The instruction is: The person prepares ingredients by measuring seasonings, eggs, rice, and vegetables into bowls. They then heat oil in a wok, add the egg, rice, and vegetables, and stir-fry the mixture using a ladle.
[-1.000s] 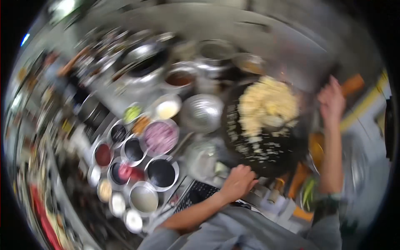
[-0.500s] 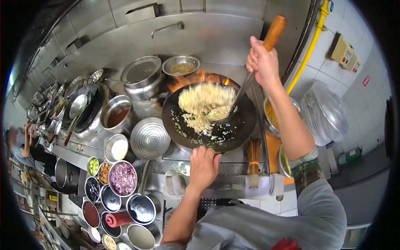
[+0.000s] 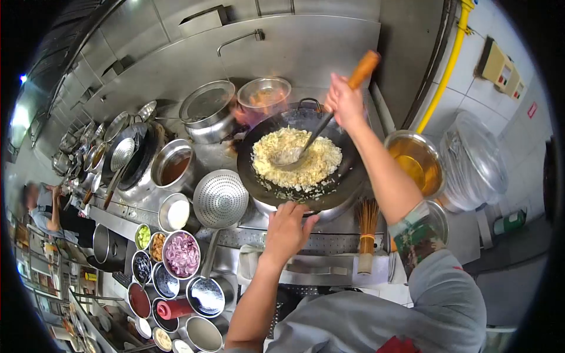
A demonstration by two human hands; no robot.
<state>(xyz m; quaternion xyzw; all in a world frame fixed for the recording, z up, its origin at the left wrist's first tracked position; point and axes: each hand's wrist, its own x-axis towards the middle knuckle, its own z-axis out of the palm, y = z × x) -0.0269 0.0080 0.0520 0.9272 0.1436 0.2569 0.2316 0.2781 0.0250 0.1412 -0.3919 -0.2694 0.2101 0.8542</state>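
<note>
A black wok point(image 3: 347, 188) sits on the burner, with pale yellow, rice-like food point(image 3: 318, 162) spread in its middle. My right hand point(image 3: 345, 101) is closed round a ladle point(image 3: 318, 129) with a wooden end; the ladle's bowl rests in the food. At the wok's near rim is my left hand point(image 3: 288, 229), its fingers bent over the edge and its thumb pointing right; what lies under the fingers is hidden. Left of the wok lies a perforated strainer point(image 3: 220, 199).
Bowls of chopped purple onion point(image 3: 182, 255), sauces and other ingredients cluster at the lower left. A bamboo brush point(image 3: 366, 235) stands right of my left hand. An oil bowl point(image 3: 415, 165) is beyond my right forearm. Another person point(image 3: 50, 215) stands at far left.
The food that was in the air above the wok now lies in it. The wok sits level, my right hand is lower and further left, and the flames are fainter.
</note>
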